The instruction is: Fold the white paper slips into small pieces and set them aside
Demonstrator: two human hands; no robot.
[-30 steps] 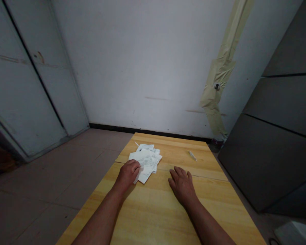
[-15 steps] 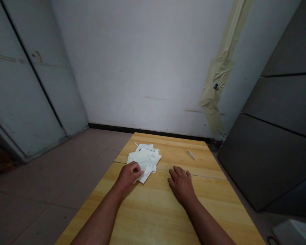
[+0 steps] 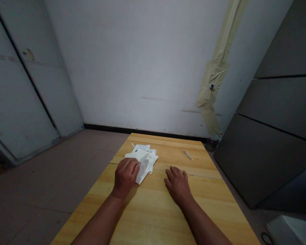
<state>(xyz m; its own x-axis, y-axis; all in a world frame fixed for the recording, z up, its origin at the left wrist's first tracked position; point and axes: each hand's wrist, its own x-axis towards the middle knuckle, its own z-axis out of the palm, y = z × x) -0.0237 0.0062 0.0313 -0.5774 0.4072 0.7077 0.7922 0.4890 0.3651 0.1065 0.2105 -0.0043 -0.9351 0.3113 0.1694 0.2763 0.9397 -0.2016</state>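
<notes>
Printed white papers (image 3: 151,162) lie in an uneven, overlapping pile on the left half of the wooden table (image 3: 153,211). At the near left of the pile, my left hand (image 3: 126,175) is closed with its knuckles up, pinching the edge of the top sheet of paper (image 3: 140,156). That sheet is partly raised and bent, and the fingertips are hidden behind the hand. My right hand (image 3: 177,182) rests palm down on the wood, right of the papers, fingers spread and holding nothing.
A slim white pen-like object (image 3: 188,155) lies on the table beyond my right hand. Another thin white object (image 3: 132,144) is by the far left of the papers. A pale wall (image 3: 132,68) stands behind, a grey panelled surface (image 3: 270,143) to the right.
My left hand has turned knuckles up and raised the near-left part of the top sheet, which now bends. My right hand stays flat in place. The view has shifted slightly.
</notes>
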